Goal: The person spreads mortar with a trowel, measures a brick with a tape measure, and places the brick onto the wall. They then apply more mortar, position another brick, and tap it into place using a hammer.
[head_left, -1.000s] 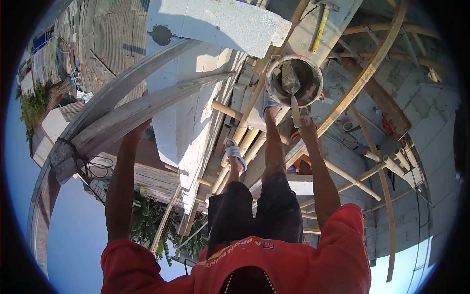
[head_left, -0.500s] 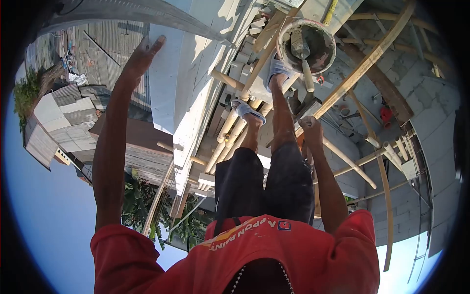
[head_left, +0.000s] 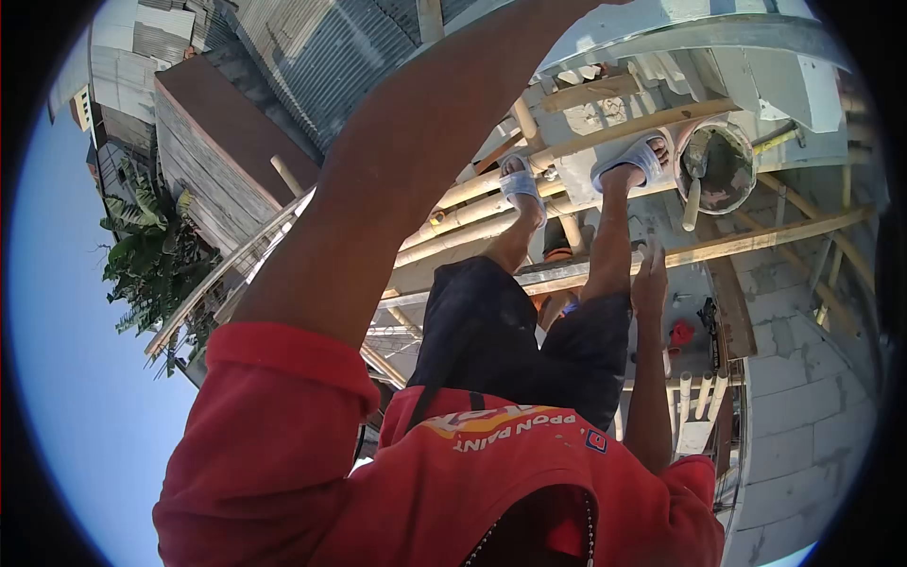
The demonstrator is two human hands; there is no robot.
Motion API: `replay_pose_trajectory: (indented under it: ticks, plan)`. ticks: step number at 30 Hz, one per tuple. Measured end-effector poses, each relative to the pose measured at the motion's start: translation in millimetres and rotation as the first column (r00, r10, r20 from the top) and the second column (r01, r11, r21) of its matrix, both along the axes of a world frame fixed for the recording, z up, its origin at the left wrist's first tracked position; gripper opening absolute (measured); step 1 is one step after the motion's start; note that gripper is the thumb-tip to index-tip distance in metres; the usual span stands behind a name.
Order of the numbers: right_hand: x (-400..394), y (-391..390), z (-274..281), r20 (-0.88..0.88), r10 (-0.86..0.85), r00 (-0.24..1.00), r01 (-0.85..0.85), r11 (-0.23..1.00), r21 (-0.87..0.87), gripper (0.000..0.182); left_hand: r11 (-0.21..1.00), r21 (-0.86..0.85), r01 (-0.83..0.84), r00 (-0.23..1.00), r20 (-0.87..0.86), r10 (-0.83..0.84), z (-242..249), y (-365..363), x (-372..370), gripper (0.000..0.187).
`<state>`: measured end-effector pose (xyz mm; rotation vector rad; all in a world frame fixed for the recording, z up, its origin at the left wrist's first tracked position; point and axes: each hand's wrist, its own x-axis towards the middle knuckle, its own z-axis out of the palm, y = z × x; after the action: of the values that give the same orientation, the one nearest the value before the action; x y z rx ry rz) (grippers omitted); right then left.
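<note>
My left hand (head_left: 597, 5) reaches past the top edge of the head view, beside the pale wall panel (head_left: 652, 19). Most of it is cut off, so its fingers and anything in them are hidden. Lower right, my right hand (head_left: 649, 283) hangs close to a long wooden plank (head_left: 775, 238), fingers stretched and slightly blurred, with nothing visible in them. Beyond it stands a bucket (head_left: 749, 156) with grey mortar inside. A trowel (head_left: 693, 194) leans in the bucket, its wooden handle sticking out over the rim.
My feet in slippers (head_left: 625, 163) stand on bamboo poles (head_left: 472, 222) and boards. A lower level with a red object (head_left: 680, 333) shows through gaps. A grey block wall (head_left: 794, 444) rises at right; corrugated roofs (head_left: 331, 66) and plants (head_left: 146, 227) lie beyond the left edge.
My view has turned, shifting the bucket and feet rightward. My left arm has swung across to the upper right. My right hand's fingers, curled before, are now stretched.
</note>
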<state>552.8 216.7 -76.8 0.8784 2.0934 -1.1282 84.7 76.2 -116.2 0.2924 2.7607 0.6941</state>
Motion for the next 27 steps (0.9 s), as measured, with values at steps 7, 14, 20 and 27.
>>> replay_pose_trajectory:
  ticks: [7, 14, 20, 27]
  plan:
    - [-11, 6, 9, 0.145, 0.307, 0.941, -0.308, 0.951, -0.018, 0.049, 0.741, 0.670, -0.041, 0.951, -0.202, 0.235, 131, -110, 248, 0.024]
    - [-51, -69, 54, 0.374, 0.572, 0.730, -0.592, 0.802, -0.071, 0.055, 0.415, -0.035, -0.909, 0.319, 0.583, 0.747, 9, -296, 497, 0.034]
    - [-91, -113, 64, 0.454, 0.716, 0.530, -0.815, 0.578, 0.040, 0.052, 0.080, -0.488, -0.869, -0.117, 0.359, 0.926, -165, -432, 627, 0.039]
    - [-116, -133, 47, 0.492, 0.748, 0.445, -0.886, 0.446, 0.122, 0.047, 0.408, -0.832, -0.376, 0.329, 0.292, 0.898, -280, -507, 664, 0.059]
